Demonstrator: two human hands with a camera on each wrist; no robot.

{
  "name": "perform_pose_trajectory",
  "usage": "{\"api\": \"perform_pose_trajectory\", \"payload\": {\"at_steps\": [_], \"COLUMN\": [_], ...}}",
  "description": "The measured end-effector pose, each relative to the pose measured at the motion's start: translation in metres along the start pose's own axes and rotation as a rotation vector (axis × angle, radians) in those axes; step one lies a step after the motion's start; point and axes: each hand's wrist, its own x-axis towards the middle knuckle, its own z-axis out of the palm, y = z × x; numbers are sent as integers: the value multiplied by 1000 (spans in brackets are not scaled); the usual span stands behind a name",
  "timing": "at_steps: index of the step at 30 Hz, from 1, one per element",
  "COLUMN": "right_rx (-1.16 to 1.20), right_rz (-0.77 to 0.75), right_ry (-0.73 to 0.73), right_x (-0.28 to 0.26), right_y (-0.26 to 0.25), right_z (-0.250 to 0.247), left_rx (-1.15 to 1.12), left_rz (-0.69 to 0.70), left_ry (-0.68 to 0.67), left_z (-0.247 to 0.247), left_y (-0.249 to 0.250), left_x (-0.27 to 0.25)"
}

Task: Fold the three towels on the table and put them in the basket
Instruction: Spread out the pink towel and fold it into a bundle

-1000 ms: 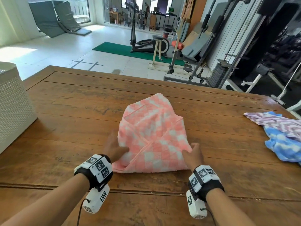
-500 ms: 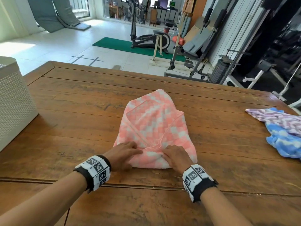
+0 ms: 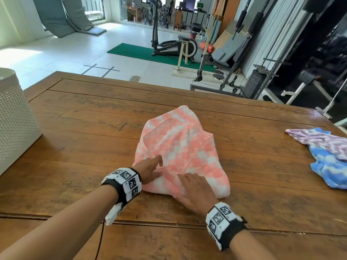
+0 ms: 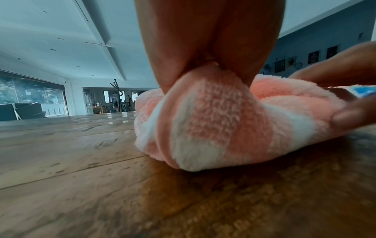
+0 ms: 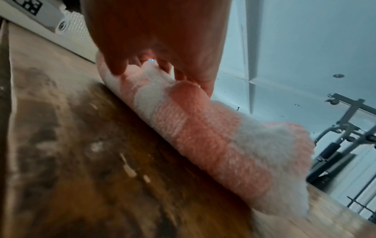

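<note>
While our left hand [image 3: 148,170] pinches the soft, floppy pink checked towel's [image 3: 180,147] near edge and our right hand [image 3: 193,190] presses flat, we'd grab corners.

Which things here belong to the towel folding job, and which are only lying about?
Job:
pink towel
striped towel
blue towel
basket
left hand
right hand
table

Lying about:
exercise machine
green mat
grey mats
</note>
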Motion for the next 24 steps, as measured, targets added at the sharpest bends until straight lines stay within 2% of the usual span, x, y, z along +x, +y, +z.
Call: {"api": "perform_pose_trajectory", "payload": {"at_steps": [2,3,4,6,7,8,11,15,17,19,20,22,24], "right_rx": [-33,8,77,257,348,418,509,514,338,99,6,-120,-178], "right_rz": [19,37,61,128,162,185,203,149,100,-27,-91,-112,-54], "right_ry": [-36,-43,-55,-93,-117,-146,-229,-207,-81,81,106,36,-55], "right_x": [7,13,20,31,36,39,46,50,47,43,42,40,42], "right_y": [3,6,11,24,31,37,43,40,36,33,33,32,34], "right_z": [1,0,1,2,3,4,0,-15,-20,-24,-25,-26,-21], "left_rx": [23,41,76,270,396,504,649,509,456,416,383,331,278], "left_rz": [3,29,93,336,438,481,425,315,237,184,160,124,104], "left_ry": [18,69,159,375,414,395,293,177,143,121,106,51,13], "left_z": [-2,-3,-3,-4,-5,-4,2,5,0,-8,-11,-16,-17], "left_y": [1,1,2,1,2,3,-7,-13,-11,-12,-13,-16,-18], "left_x": [0,-1,-5,-12,-16,-20,-23,-9,2,13,19,30,40]}}
